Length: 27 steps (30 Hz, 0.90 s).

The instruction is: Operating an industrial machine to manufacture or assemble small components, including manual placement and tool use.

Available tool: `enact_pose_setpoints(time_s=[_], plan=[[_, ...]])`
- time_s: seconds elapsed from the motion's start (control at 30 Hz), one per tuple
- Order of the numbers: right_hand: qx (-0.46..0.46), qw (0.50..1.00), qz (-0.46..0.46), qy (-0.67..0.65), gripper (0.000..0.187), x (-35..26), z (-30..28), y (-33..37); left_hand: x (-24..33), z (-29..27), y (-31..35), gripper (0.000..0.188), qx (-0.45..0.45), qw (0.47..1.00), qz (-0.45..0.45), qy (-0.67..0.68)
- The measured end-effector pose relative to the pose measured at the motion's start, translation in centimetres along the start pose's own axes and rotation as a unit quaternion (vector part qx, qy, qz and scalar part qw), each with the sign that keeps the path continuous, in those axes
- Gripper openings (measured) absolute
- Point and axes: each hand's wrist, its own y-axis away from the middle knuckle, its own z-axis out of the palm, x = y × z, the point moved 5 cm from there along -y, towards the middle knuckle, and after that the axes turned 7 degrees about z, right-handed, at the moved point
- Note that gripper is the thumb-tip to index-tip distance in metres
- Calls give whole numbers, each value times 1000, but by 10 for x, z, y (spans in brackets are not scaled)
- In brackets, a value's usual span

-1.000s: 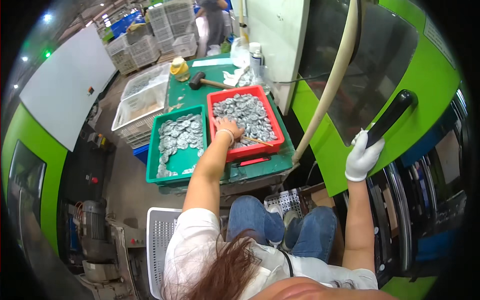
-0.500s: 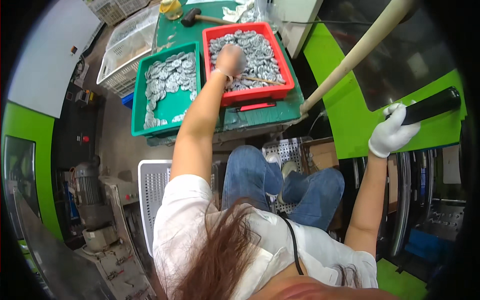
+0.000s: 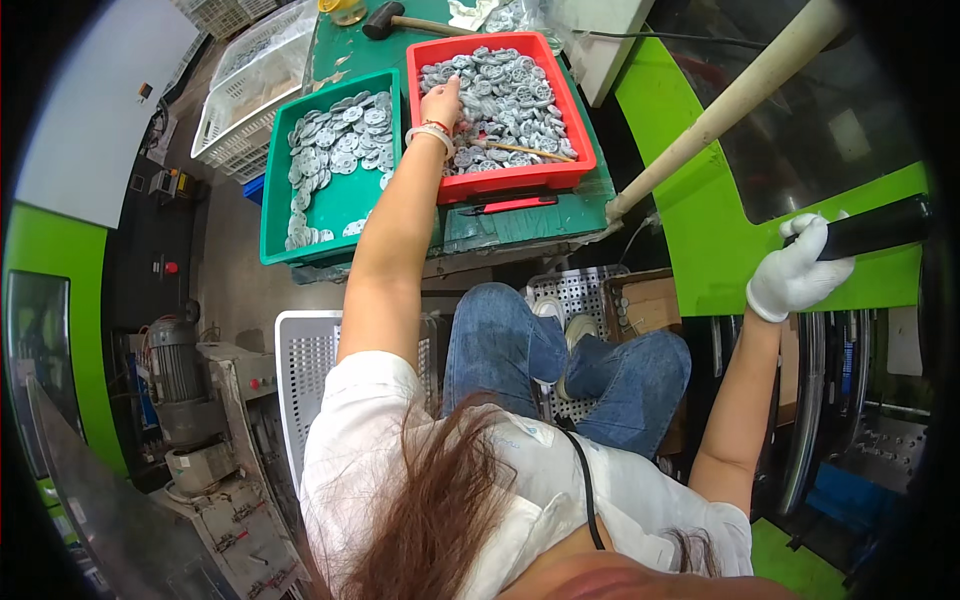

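Note:
My bare left hand, bracelets at its wrist, is at the left side of the red tray. Its fingers look curled together against the heaped small grey round parts; what they hold, if anything, is hidden. Beside it, a thin wooden stick lies across the parts. To the left, a green tray contains more grey discs, gathered mostly toward its far end. Far to the right, my right hand in a white glove is closed around a black handle on a green machine panel.
A hammer lies behind the trays on the green table. A red and black tool rests at the near edge. A pale slanted pole stands right of the table. White crates stand left; a perforated white chair is beside me.
My left hand has shifted slightly left and up within the red tray, and it is now less blurred. My right hand and the black handle have moved a little to the right.

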Motion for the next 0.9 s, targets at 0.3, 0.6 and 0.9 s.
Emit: enact_pose_setpoints(time_s=[0.3,0.6,0.9], plan=[[-14,1000,-4,0,26,-1,0,-2,25,4,30,62,-292,770,-100,558],[-10,1000,2,2,19,2,-1,-3,46,4,45,76,-309,802,-60,508],[44,998,-18,35,11,6,-3,1,43,8,49,74,-293,872,-57,389]])
